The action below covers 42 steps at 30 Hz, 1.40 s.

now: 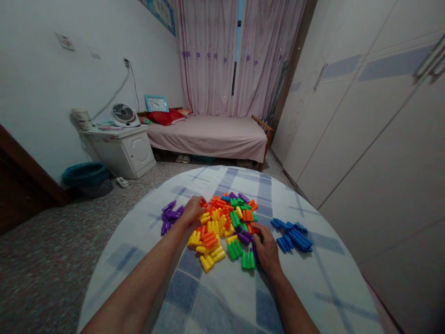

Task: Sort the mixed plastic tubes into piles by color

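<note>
**Plastic peg blocks, sorted by colour, on round table**

Mixed heap of blocks [225, 227] at centre of table [313, 297], on blue-checked white cloth: yellow, orange, green, a few purple. Purple group [170, 215] set apart at left; blue group [292, 234] set apart at right. Left hand [193, 209] curled between purple group and heap, fingertips at heap's edge; grip state not tellable. Right hand [267, 248] at heap's near right edge, fingers bent down onto purple and green pieces beside green cluster [248, 260]; pinching or merely resting, not tellable.

Handling, as judged: light, rigid, smooth hollow plastic; likely to slide on cloth; not fragile. Best taken across the ribbed sides, thumb against forefinger.

Brands, labels, writing: none legible on blocks. Behind: bed [208, 134], cabinet with fan [123, 113].
</note>
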Motion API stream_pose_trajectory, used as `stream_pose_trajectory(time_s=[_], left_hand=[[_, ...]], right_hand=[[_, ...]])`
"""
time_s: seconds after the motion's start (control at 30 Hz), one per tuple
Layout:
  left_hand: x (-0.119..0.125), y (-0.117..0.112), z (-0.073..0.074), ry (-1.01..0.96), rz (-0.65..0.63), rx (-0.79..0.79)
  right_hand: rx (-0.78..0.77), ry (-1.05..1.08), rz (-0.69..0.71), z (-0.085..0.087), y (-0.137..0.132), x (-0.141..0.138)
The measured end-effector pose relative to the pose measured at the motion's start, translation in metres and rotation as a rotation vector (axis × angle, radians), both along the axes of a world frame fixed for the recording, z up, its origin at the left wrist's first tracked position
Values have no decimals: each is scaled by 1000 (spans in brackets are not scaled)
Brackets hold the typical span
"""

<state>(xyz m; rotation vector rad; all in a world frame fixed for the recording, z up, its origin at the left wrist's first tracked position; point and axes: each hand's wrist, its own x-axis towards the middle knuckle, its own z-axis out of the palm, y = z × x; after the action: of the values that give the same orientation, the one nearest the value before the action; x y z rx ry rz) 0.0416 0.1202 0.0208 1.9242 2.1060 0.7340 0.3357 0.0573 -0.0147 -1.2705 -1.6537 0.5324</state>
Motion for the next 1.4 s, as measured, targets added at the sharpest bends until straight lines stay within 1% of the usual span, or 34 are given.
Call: stream_pose_trajectory(time_s=[0.13, 0.23, 0.3, 0.4, 0.5, 0.57, 0.63, 0.8, 0.87, 0.93, 1.0, 1.1, 1.17, 1.2, 1.3, 1.33, 1.4], left_hand=[[3, -5, 4, -22, 7, 48], [4, -19, 10, -49, 11, 124], [2, -35, 16, -64, -23, 192], [-4, -65, 22, -62, -91, 306], [-9, -96, 22, -44, -87, 351], [-10, -114, 19, -48, -75, 341], [-10, -128, 12, -59, -66, 316], [-12, -156, -6, -42, -30, 236], [-14, -166, -8, -4, 3, 166], [-16, -174, -7, 39, 28, 92], [-15, -180, -5, 72, 43, 48], [-13, -182, -3, 69, 36, 34], [-14, -180, -4, 25, 65, 71], [-16, -178, -4, 3, 102, 110], [-32, -167, -5, -16, 232, 244], [-39, -162, -6, -14, 253, 262], [-53, -150, -8, -26, 263, 232]], right_hand=[[2, 0, 9, 0, 0, 0], [0, -3, 11, 0, 0, 1], [-1, -6, 7, -1, 0, 1], [0, -13, 10, -2, 1, 1], [0, -27, 10, -3, 1, 1], [2, -37, 9, -3, 1, 1], [6, -42, 8, -4, 2, 1], [9, -44, 9, -3, 1, 1], [7, -48, 9, -3, 2, 1], [3, -52, 9, -3, 2, 1], [0, -52, 7, -3, 2, 1], [2, -46, 10, -3, 2, 1], [6, -41, 16, -4, 2, 2], [8, -38, 18, -4, 2, 2], [11, -39, 18, -4, 2, 2], [10, -43, 16, -4, 2, 2], [4, -51, 14, -4, 2, 2]])
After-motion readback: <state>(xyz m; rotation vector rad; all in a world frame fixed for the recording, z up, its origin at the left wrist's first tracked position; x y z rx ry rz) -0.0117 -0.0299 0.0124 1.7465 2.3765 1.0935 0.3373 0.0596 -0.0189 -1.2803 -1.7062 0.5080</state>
